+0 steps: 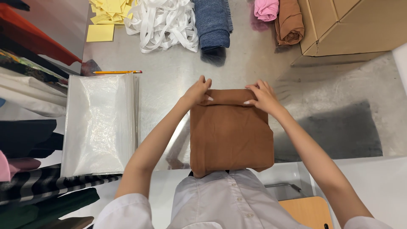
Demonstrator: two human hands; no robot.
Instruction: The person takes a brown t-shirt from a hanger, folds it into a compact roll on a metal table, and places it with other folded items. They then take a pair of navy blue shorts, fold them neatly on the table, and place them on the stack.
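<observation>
A steel tabletop (169,72) carries plastic bags (99,123) at left and a box (347,25) far right. Both arms reach forward; left hand (197,91) and right hand (263,96) pinch the far edge of the brown cloth (229,135) lying near centre, fingers closed on it.

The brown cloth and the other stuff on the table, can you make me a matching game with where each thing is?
Things:
1. brown folded cloth
2. pencil
3. clear plastic bags
4. cardboard box

Places:
A. far right corner of the table
B. left of the brown cloth, in a flat stack
C. under both hands, left hand and right hand gripping its far edge
D. just beyond the stack of bags

Pairs: 1-C, 2-D, 3-B, 4-A
</observation>
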